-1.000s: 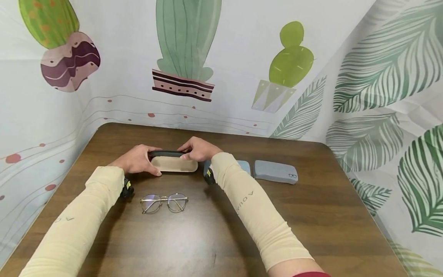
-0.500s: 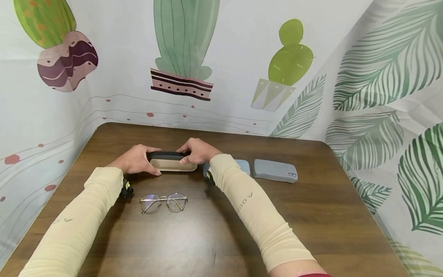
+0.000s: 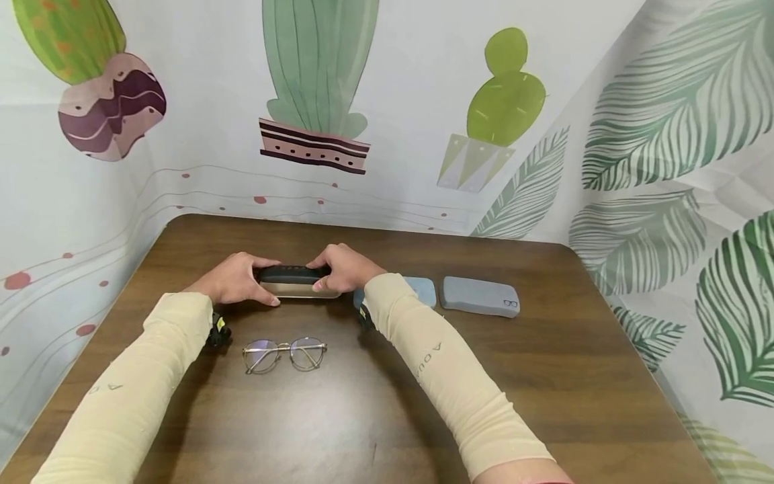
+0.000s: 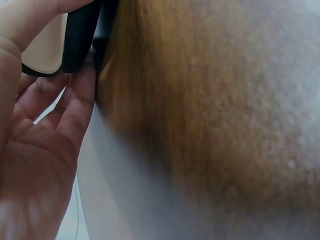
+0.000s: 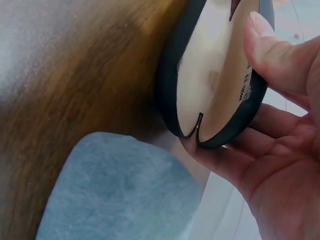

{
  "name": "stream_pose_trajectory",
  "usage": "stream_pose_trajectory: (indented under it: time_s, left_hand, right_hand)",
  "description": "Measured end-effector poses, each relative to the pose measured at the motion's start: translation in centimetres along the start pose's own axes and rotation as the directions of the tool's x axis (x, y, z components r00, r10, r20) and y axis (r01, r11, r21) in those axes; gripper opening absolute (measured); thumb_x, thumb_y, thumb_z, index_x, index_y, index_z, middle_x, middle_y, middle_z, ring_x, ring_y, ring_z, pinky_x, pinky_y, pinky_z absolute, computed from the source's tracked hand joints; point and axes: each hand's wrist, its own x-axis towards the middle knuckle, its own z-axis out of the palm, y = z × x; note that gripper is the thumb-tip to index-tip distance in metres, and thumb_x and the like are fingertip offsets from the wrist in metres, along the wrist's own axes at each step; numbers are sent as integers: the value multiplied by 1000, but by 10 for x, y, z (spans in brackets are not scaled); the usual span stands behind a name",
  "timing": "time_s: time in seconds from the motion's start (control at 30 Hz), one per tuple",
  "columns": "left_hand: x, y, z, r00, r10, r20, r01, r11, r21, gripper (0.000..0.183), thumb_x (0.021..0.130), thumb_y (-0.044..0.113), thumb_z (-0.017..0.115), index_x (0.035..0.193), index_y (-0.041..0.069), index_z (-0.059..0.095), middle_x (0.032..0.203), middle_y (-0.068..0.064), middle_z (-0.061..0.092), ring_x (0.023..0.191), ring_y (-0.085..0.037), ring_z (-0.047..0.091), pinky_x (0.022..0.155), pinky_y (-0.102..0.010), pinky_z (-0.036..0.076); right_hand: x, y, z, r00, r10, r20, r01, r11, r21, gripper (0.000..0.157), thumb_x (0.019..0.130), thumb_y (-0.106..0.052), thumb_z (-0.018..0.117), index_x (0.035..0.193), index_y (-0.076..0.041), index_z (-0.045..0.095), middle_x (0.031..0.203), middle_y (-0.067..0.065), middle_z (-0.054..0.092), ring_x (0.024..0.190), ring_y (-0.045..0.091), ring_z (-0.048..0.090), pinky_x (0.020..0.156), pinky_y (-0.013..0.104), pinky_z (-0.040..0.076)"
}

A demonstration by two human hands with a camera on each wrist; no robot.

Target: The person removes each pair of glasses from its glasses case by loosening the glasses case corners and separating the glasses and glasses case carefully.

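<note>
A black glasses case (image 3: 293, 274) with beige lining lies partly open near the back of the table, its lid tipped over the base. My left hand (image 3: 236, 279) grips its left end, thumb at the front and fingers behind. In the left wrist view those fingers reach round the end of the case (image 4: 82, 37). My right hand (image 3: 346, 267) holds the right end, and in the right wrist view the thumb lies over the rim onto the lining (image 5: 220, 75) while the fingers stay behind the shell. A pair of round thin-framed eyeglasses (image 3: 284, 349) rests folded in front of the case.
A light blue case (image 3: 423, 290) sits right of the black one, partly covered by my right sleeve. Beside it lies a grey-blue case (image 3: 480, 296) with a small glasses mark. A patterned cloth (image 3: 399, 87) hangs behind the wooden table (image 3: 544, 376).
The lid of the black case has swung down towards the front, so less of the beige lining shows. Both hands keep hold of its ends; the eyeglasses stay put.
</note>
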Motion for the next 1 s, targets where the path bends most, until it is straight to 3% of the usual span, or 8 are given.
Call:
stream_pose_trajectory:
  time_s: [0.53, 1.0]
  left_hand:
    - [0, 4, -2, 1000, -17, 19, 17, 1000, -20, 86, 67, 42, 97, 139, 6, 67, 127, -16, 74, 108, -27, 65, 94, -38, 46]
    - [2, 0, -4, 1000, -11, 21, 11, 1000, -15, 82, 70, 45, 95, 138, 8, 68, 129, -18, 73, 105, -26, 63, 90, -36, 46]
  right_hand:
    - [-4, -3, 4, 1000, -6, -27, 5, 1000, -29, 50, 91, -23, 82, 138, -10, 69, 136, 6, 72, 112, 12, 66, 101, 26, 51]
    - [-3, -3, 8, 999, 4, -45, -7, 997, -81, 54, 88, -27, 85, 138, -15, 69, 138, 3, 71, 118, 13, 66, 105, 29, 50]
